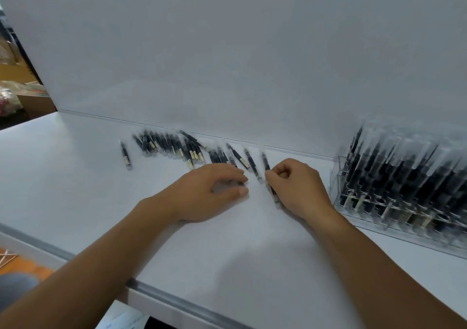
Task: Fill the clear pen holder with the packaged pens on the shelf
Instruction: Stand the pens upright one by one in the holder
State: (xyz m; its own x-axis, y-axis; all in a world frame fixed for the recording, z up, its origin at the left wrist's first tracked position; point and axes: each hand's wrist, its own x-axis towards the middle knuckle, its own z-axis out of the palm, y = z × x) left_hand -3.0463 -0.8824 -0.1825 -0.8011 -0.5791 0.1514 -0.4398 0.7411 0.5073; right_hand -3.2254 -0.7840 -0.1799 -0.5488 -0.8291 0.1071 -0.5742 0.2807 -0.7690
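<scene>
The step in hand is the pick-up: a fresh pen is being taken from the loose ones before it goes to the holder. The scattered heap of black pens in clear plastic sleeves (171, 144) lies along the back of the flat white shelf (227, 248), with a few singles trailing off to the right. The right hand (298, 187) has its thumb and fingertips pinched on one sleeved black pen (265, 163) at the right end of that trail; the pen's far end shows above the fingers and its sleeve runs down under the hand. The left hand (209, 192) lies just beside it, apart from it, fingers arched over a few pens. Blur hides whether it grips any or only rests on them.

The clear acrylic pen holder (337, 177) stands at the right of the shelf, near the right hand, and is already crowded with upright black pens (404, 177), so the task looks well along.

The next move likely calls for lifting the pinched pen clear, turning it upright and carrying it right to an open slot. The near left corner of the holder seems emptiest.
</scene>
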